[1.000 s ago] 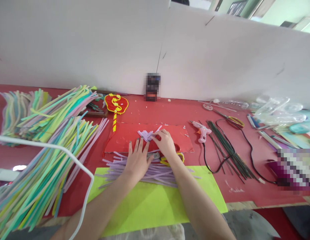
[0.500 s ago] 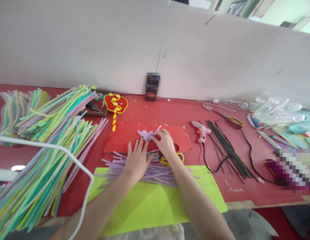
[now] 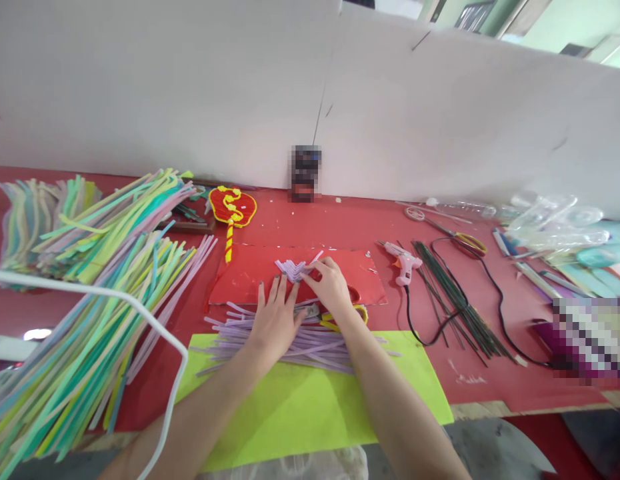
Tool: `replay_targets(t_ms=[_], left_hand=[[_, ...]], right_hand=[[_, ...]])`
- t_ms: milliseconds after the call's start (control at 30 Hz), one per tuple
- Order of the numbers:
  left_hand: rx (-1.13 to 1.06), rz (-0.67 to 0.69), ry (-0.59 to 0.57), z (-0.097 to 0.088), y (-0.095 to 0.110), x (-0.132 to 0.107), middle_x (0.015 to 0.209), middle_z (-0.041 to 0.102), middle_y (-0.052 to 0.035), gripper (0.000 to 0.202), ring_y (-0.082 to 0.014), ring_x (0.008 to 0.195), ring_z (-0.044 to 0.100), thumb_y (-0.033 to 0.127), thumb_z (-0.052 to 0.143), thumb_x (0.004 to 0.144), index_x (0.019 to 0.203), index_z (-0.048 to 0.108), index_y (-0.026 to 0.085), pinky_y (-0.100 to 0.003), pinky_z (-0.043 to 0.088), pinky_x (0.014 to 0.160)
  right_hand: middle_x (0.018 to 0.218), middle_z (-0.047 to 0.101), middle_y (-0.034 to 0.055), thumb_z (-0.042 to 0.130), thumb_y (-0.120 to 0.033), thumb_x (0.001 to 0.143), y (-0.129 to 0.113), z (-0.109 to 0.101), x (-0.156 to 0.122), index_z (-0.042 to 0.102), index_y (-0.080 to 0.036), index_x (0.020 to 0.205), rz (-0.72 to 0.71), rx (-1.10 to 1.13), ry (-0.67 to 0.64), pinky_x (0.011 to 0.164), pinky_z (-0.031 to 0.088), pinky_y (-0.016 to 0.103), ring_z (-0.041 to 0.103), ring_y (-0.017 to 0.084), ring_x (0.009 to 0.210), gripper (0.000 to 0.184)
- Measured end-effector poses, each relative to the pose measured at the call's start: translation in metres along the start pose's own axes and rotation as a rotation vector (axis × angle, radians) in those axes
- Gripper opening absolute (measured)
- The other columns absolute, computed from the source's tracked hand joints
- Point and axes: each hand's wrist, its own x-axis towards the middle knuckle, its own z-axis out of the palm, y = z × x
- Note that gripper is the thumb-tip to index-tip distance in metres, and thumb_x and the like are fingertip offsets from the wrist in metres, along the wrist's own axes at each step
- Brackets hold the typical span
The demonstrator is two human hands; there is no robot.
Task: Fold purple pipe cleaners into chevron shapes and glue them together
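A small V-shaped piece of folded lilac pipe cleaners lies on a red board. My left hand is spread palm down, its fingertips at the lower edge of that piece. At the piece's right side, my right hand pinches a lilac pipe cleaner between thumb and forefinger. Beneath my hands, loose lilac pipe cleaners are heaped across a lime-green sheet. Yellow-handled scissors are partly covered by my right wrist, and their blades reach toward my left thumb.
Bundles of pastel pipe cleaners spread over the left side, with a white cable in front. A red-and-yellow fan lies behind. On the right are a pink glue gun, dark green stems, more scissors and plastic bottles.
Hardly anything differs. My left hand has shifted very slightly to the right, while my right hand keeps its pinch at the same spot.
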Motion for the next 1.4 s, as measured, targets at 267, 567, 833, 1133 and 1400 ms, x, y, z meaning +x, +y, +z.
replay_targets(t_ms=[267,567,833,1133,1400], left_hand=[[0.003,-0.012,0.013,-0.003,0.001,0.002,0.144,0.038,-0.0209,0.056,-0.0321,0.134,0.035,0.041,0.036,0.092,0.136,0.041,0.007,-0.054,0.02,0.111],[-0.016,0.049,0.029,0.0,-0.002,0.005,0.148,0.032,-0.0209,0.055,-0.0303,0.137,0.03,0.039,0.036,0.092,0.136,0.041,0.006,-0.053,0.024,0.111],[-0.016,0.114,-0.041,-0.002,-0.01,0.007,0.148,0.031,-0.0186,0.057,-0.0279,0.138,0.03,0.039,0.034,0.093,0.14,0.034,0.007,-0.051,0.024,0.111],[-0.004,0.15,-0.048,-0.007,-0.009,0.01,0.147,0.032,-0.0215,0.056,-0.0271,0.138,0.03,0.039,0.037,0.092,0.136,0.04,0.004,-0.051,0.02,0.113],[-0.029,0.193,-0.09,-0.006,-0.017,0.01,0.149,0.029,-0.0175,0.058,-0.0266,0.14,0.025,0.042,0.032,0.094,0.142,0.031,0.01,-0.054,0.021,0.112]], right_hand=[[0.093,0.058,0.005,0.062,-0.031,0.08,0.0,0.0,0.0,0.068,-0.024,0.091,0.0,-0.011,-0.001,0.083,0.046,0.033,0.056,0.019,0.09,0.014],[0.093,0.058,0.0046,0.063,-0.031,0.08,0.001,0.0,0.0,0.068,-0.024,0.09,-0.006,-0.013,0.006,0.082,0.046,0.033,0.056,0.019,0.089,0.014],[0.092,0.059,0.005,0.064,-0.029,0.079,0.0,0.0,0.001,0.069,-0.022,0.089,-0.001,-0.012,0.003,0.084,0.046,0.033,0.057,0.019,0.09,0.012],[0.093,0.059,0.0049,0.063,-0.031,0.08,0.002,0.002,0.0,0.068,-0.023,0.09,-0.001,-0.014,0.004,0.084,0.046,0.034,0.057,0.019,0.091,0.014],[0.092,0.059,0.0051,0.064,-0.03,0.079,0.005,0.003,0.001,0.069,-0.022,0.089,-0.008,-0.023,0.019,0.084,0.046,0.033,0.057,0.019,0.089,0.014]])
